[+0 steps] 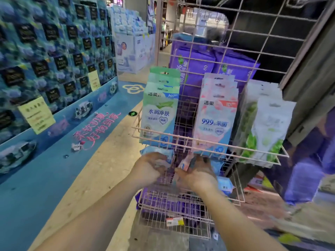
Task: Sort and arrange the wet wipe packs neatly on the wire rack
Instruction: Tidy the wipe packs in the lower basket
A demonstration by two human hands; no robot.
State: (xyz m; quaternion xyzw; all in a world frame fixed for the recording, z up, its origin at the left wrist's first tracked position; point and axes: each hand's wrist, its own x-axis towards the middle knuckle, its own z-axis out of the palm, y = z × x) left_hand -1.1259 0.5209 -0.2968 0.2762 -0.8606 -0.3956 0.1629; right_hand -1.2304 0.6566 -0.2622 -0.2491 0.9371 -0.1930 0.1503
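Note:
A pink wire rack (204,142) stands in front of me. On its upper hooks hang a stack of green-and-blue wet wipe packs (160,109), a stack of pink packs (215,115) and white-and-green packs (266,127). Below that row, my left hand (148,167) grips a small blue pack (163,158). My right hand (197,173) holds a small pink pack (184,163) beside it. Both hands are close together over the lower basket.
Purple packs (195,69) fill the upper shelf behind the hanging rows. A blue pack (224,185) lies at the lower right of the rack. A price tag (175,221) sits on the bottom basket. A blue display wall (54,60) stands on the left.

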